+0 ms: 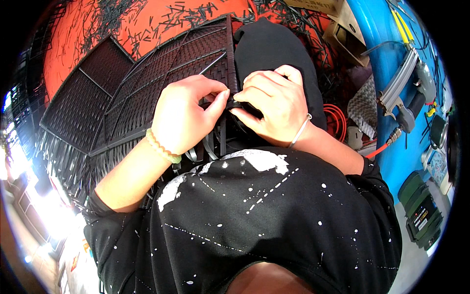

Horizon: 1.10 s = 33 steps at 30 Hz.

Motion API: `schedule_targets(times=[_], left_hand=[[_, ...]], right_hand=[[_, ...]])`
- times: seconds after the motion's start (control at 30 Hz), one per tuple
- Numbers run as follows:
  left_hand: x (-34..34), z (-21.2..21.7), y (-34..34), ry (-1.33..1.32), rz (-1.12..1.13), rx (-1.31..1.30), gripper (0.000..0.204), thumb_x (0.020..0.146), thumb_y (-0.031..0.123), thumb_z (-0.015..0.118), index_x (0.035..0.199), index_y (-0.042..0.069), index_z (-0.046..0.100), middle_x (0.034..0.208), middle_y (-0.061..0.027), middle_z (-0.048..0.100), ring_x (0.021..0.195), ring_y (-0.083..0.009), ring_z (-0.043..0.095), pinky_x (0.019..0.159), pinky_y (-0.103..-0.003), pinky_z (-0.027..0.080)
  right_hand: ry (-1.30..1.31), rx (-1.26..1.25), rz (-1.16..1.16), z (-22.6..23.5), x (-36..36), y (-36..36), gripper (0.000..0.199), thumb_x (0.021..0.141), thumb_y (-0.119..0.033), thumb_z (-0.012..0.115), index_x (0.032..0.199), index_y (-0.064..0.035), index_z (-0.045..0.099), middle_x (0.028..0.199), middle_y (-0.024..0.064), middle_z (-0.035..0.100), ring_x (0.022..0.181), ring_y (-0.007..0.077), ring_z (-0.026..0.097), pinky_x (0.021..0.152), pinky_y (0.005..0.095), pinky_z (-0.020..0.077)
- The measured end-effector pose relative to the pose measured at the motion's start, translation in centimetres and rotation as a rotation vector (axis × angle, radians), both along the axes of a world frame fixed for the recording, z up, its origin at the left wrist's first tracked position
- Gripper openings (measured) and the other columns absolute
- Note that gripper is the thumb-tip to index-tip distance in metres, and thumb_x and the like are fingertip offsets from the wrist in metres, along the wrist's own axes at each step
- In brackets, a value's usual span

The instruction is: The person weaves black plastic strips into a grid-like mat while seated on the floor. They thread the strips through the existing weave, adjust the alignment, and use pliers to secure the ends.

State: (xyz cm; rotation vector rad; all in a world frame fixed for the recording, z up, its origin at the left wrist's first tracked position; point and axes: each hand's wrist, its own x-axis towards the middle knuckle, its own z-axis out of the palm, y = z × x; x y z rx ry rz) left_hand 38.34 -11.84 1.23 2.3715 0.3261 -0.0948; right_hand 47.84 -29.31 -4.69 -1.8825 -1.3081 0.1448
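A dark brown woven wicker panel [181,59] on a thin frame leans beside my black-trousered leg, with many loose strip ends hanging along its lower left side. At its right edge, my left hand [183,115] pinches a dark flat strip between thumb and forefinger. My right hand [274,105] is curled close against the same strip [234,103], its thumb and fingertips pressed together there. The hands nearly meet at the frame's edge. Part of the strip is hidden by my fingers.
Black strip scraps [147,29] litter the red floor covering [63,63]. On the right, a staple gun [399,83] with an orange hose lies on a blue surface [367,14]. Nearby are an open cardboard box [345,39], a coiled red hose [338,120] and a dark green case [420,210].
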Motion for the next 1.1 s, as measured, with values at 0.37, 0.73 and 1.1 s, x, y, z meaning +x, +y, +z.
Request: schedule_targets(times=[0.37, 0.73, 1.1], left_hand=[[1.0, 0.0, 0.0, 0.037, -0.225, 0.218, 0.009, 0.081, 0.009, 0.072, 0.087, 0.002, 0.073, 0.081, -0.0126, 0.069, 0.073, -0.0311, 0.068, 0.066, -0.036, 0.055], [-0.9, -0.8, 2.8, 0.122, -0.059, -0.346, 0.016, 0.091, 0.004, 0.068, 0.106, -0.002, 0.073, 0.099, -0.0103, 0.073, 0.093, -0.0179, 0.069, 0.085, -0.029, 0.053], [-0.4, -3.1, 4.7, -0.145, -0.372, -0.160, 0.019, 0.082, 0.003, 0.075, 0.101, 0.002, 0.075, 0.091, -0.0097, 0.073, 0.085, -0.0241, 0.071, 0.075, -0.032, 0.058]], right_hand=[[-0.020, 0.019, 0.002, -0.2, 0.0, 0.2, 0.024, 0.067, -0.025, 0.080, 0.082, -0.0124, 0.066, 0.087, 0.0006, 0.064, 0.091, 0.0183, 0.063, 0.091, 0.0412, 0.0385], [-0.017, 0.029, -0.017, -0.3, 0.1, 0.6, 0.025, 0.067, -0.024, 0.084, 0.084, -0.0164, 0.067, 0.087, -0.0027, 0.065, 0.087, 0.0157, 0.065, 0.085, 0.0374, 0.0375], [-0.020, 0.018, -0.013, -0.1, -0.1, 0.5, 0.018, 0.071, -0.024, 0.078, 0.079, -0.0154, 0.064, 0.082, -0.0011, 0.061, 0.085, 0.0178, 0.063, 0.087, 0.0399, 0.0382]])
